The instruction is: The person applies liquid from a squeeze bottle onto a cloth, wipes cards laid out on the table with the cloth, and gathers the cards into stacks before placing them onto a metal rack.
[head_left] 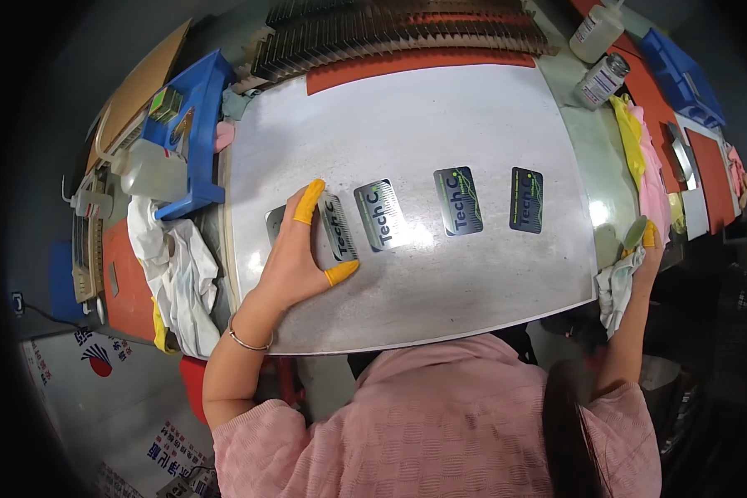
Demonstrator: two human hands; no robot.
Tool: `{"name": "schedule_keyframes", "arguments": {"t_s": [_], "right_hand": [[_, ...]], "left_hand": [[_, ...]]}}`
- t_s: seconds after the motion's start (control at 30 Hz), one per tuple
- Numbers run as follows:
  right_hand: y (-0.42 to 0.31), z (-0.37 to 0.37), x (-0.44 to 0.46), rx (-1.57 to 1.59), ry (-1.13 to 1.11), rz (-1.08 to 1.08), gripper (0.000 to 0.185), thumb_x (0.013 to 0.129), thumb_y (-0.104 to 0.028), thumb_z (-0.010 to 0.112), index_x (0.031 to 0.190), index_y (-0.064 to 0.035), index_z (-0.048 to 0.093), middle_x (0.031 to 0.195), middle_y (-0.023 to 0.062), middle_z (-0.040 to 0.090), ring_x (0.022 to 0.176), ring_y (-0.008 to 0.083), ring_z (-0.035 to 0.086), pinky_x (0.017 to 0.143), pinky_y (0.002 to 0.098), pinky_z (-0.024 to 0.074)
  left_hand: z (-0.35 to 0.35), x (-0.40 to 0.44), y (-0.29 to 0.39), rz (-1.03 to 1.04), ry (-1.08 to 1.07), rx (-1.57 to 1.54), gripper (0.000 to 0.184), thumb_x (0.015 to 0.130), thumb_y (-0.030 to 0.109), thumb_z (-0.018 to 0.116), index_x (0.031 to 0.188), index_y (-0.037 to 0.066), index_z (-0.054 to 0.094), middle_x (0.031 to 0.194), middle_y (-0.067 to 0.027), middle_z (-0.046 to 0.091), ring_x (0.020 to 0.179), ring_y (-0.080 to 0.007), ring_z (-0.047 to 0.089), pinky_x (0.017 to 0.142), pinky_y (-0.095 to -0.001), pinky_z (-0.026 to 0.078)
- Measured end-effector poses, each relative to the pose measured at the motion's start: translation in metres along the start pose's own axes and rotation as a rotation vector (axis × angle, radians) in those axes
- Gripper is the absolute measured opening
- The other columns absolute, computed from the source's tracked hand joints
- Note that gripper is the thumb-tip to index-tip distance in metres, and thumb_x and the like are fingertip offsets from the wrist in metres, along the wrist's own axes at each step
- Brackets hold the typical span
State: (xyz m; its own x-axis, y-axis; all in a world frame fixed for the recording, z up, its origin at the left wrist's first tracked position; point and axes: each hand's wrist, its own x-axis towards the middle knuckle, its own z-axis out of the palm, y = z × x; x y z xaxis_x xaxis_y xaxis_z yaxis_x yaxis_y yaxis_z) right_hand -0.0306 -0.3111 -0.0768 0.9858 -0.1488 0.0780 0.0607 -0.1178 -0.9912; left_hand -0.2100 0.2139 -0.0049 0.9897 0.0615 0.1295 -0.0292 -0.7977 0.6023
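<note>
My left hand (295, 253) is over the left part of the pale work board (440, 299), with yellow finger cots on its thumb and forefinger. These two are spread wide around the ends of a silver-grey card (339, 228) printed "Tech C."; a firm grip is not visible. Another card (275, 219) is partly hidden behind this hand. To the right lie three dark printed cards: one close by (378, 216), one further along (458, 202) and the last (526, 200). Beyond the board's right edge, my right hand (646, 253) is closed on a white cloth (618, 286). A small greenish object (635, 235) shows beside its fingers.
A rack of upright cards (398, 41) stands behind the board. At left are a blue tray (199, 141), a translucent bottle (152, 170) and crumpled white cloths (174, 274). A squeeze bottle (596, 35), a metal-capped bottle (603, 80) and a pink cloth (649, 166) are at right.
</note>
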Motion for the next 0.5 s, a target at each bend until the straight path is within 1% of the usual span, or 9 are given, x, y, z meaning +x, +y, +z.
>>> {"name": "schedule_keyframes", "arguments": {"t_s": [0.03,0.07,0.13,0.17,0.33,0.4,0.43,0.47,0.5], "right_hand": [[-0.001,0.003,-0.001,0.005,0.002,-0.012,0.025,0.091,-0.018,0.046,0.106,0.0003,0.056,0.089,0.0011,0.056,0.075,0.0073,0.051,0.064,0.0192,0.0417],[-0.001,0.006,-0.003,0.013,-0.001,-0.022,0.026,0.091,-0.017,0.046,0.107,0.0005,0.055,0.089,0.0013,0.056,0.075,0.0074,0.051,0.064,0.019,0.0416],[-0.003,0.006,-0.005,0.0,-0.023,-0.039,0.026,0.091,-0.017,0.046,0.107,0.0009,0.055,0.09,0.0013,0.056,0.075,0.0076,0.052,0.065,0.0191,0.0417],[-0.003,0.006,-0.005,0.005,-0.013,-0.022,0.026,0.091,-0.017,0.046,0.107,0.0011,0.055,0.091,0.0014,0.056,0.076,0.0077,0.052,0.065,0.0191,0.0418],[0.001,0.001,-0.002,-0.005,-0.001,0.032,0.027,0.091,-0.017,0.046,0.108,0.0012,0.055,0.093,0.0021,0.056,0.077,0.0081,0.052,0.066,0.0195,0.0421],[0.002,0.003,-0.002,-0.078,0.03,-0.073,0.027,0.091,-0.017,0.046,0.109,0.001,0.054,0.093,0.0023,0.056,0.078,0.0083,0.052,0.066,0.02,0.0424],[0.005,-0.003,0.0,0.018,0.012,0.016,0.028,0.09,-0.017,0.046,0.11,0.001,0.054,0.093,0.0027,0.056,0.078,0.0085,0.052,0.067,0.0201,0.0425],[0.01,-0.008,0.003,0.048,0.011,0.055,0.029,0.091,-0.016,0.045,0.112,0.0011,0.054,0.098,0.0043,0.056,0.084,0.0103,0.053,0.071,0.0212,0.0429],[0.015,-0.013,0.005,0.014,0.016,0.032,0.029,0.091,-0.016,0.045,0.113,0.0017,0.053,0.101,0.0055,0.055,0.088,0.0117,0.053,0.075,0.0221,0.0426]], "left_hand": [[0.003,-0.001,-0.005,-0.019,0.003,-0.014,0.094,0.056,0.022,0.077,0.132,0.003,0.025,0.129,-0.0186,0.033,0.118,-0.0341,0.035,0.101,-0.0402,0.028],[0.003,-0.002,-0.009,-0.016,-0.002,-0.013,0.094,0.056,0.022,0.077,0.132,0.003,0.025,0.129,-0.0186,0.033,0.118,-0.0341,0.035,0.101,-0.0402,0.028],[0.003,-0.005,-0.014,-0.042,-0.028,0.135,0.094,0.056,0.023,0.077,0.132,0.003,0.026,0.131,-0.0182,0.033,0.12,-0.033,0.034,0.104,-0.0465,0.018],[0.003,-0.007,-0.019,-0.029,-0.019,0.188,0.096,0.055,0.027,0.078,0.132,0.003,0.026,0.132,-0.0181,0.033,0.121,-0.0321,0.033,0.104,-0.0506,0.013],[-0.01,-0.012,-0.017,-0.092,-0.059,0.248,0.101,0.052,0.031,0.081,0.132,0.001,0.026,0.134,-0.0178,0.03,0.123,-0.0328,0.031,0.104,-0.0502,0.014],[-0.024,-0.015,-0.024,-0.109,-0.142,0.252,0.104,0.05,0.03,0.082,0.132,0.0,0.025,0.135,-0.0179,0.029,0.125,-0.0335,0.029,0.104,-0.0496,0.016],[-0.029,-0.018,-0.029,-0.081,-0.137,0.275,0.106,0.048,0.03,0.083,0.132,0.0,0.025,0.135,-0.0183,0.029,0.125,-0.0341,0.028,0.103,-0.048,0.018],[-0.035,-0.02,-0.033,-0.062,-0.142,0.252,0.105,0.047,0.029,0.083,0.131,0.0,0.027,0.135,-0.0182,0.029,0.126,-0.0344,0.026,0.103,-0.0453,0.021],[-0.039,-0.022,-0.035,-0.054,-0.153,0.246,0.104,0.046,0.028,0.083,0.131,0.0,0.028,0.134,-0.0183,0.03,0.125,-0.0345,0.027,0.102,-0.0441,0.021]]}}
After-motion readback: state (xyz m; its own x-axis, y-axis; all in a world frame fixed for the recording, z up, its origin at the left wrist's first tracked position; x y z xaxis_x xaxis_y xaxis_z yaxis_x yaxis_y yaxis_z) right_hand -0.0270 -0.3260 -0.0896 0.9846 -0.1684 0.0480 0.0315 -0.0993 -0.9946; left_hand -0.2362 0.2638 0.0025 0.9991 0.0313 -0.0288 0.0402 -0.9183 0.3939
